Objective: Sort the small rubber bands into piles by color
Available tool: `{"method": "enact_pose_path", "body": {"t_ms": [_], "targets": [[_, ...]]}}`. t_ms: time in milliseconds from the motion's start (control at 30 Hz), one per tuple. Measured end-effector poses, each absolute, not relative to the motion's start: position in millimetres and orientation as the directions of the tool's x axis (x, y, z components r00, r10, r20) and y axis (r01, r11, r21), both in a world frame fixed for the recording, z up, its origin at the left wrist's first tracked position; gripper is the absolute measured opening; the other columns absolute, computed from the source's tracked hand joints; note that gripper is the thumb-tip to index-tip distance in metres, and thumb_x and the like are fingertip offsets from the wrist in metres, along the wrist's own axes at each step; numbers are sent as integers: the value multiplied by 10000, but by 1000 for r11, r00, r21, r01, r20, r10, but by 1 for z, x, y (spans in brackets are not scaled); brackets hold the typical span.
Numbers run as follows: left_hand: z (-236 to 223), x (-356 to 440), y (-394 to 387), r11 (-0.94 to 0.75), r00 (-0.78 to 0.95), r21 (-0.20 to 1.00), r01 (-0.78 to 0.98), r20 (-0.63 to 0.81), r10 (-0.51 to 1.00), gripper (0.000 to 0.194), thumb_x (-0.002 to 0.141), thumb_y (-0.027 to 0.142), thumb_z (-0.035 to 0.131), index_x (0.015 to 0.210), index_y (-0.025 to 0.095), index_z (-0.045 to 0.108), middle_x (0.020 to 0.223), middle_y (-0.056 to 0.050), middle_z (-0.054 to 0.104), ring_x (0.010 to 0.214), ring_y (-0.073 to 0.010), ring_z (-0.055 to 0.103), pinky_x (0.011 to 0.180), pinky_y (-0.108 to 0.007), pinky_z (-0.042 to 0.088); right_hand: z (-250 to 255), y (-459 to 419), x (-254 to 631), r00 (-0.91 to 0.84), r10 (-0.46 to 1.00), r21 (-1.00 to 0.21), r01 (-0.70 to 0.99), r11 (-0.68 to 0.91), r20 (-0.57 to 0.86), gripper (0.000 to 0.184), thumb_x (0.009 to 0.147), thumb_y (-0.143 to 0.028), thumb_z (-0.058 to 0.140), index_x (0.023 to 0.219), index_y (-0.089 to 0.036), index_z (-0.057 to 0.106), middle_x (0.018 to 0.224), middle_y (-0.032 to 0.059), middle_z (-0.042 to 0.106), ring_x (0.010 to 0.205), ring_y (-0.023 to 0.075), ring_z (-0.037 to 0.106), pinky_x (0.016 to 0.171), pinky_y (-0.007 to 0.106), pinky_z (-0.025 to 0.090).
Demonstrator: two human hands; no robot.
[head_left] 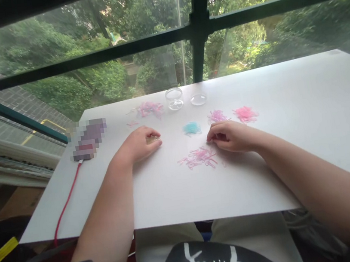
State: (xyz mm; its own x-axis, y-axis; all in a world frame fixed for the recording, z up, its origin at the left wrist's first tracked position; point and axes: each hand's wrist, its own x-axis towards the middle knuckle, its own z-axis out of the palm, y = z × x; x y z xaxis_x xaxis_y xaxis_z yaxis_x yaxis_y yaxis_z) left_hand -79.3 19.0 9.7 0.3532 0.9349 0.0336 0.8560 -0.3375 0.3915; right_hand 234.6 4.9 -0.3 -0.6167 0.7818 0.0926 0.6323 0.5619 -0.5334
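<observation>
My left hand [141, 144] rests on the white table, its fingers curled round something small and pale that I cannot make out. My right hand [228, 136] is closed in a pinch just right of the middle; whatever is between the fingertips is hidden. Below and left of its fingertips lies a loose pile of pink and purple thin loops [200, 158], too small to tell whether clips or bands. Sorted heaps lie farther back: teal loops [191, 128] between the hands, lilac loops [218, 116] just beyond my right hand, and bright pink loops [246, 114] to their right.
Another pinkish pile [150, 108] lies at the back left. Beside it stand a clear round jar [174, 99] and a shallow clear lid [198, 98]. A blurred-out phone [89, 138] with a red cable [67, 200] lies at the left. Windows border the table's far edge.
</observation>
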Motion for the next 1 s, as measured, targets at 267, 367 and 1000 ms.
{"method": "enact_pose_path", "body": {"t_ms": [267,367,1000], "targets": [[15,-57,9,-487,450,375,789,187,873,274,778,379,575,955,187,660,983,-54,622,914,-194,573,861,-324,444,7,2,237,-680,733,-558,603,570,14,255,681,-100,553,866,-191,702,863,43,611,639,105,535,601,220,421],[17,-49,4,-514,486,377,770,175,856,254,785,360,567,951,193,662,969,-45,632,896,-190,575,854,-323,444,5,2,235,-676,736,-551,606,574,23,237,694,-101,550,848,-195,704,833,33,607,630,100,527,606,219,414],[19,-30,-11,-507,617,459,730,-124,777,304,632,424,708,823,196,647,790,-21,650,681,-146,561,606,-252,424,4,1,230,-581,814,-494,703,512,16,93,780,-173,503,818,-182,587,765,29,635,644,132,526,590,235,365]]}}
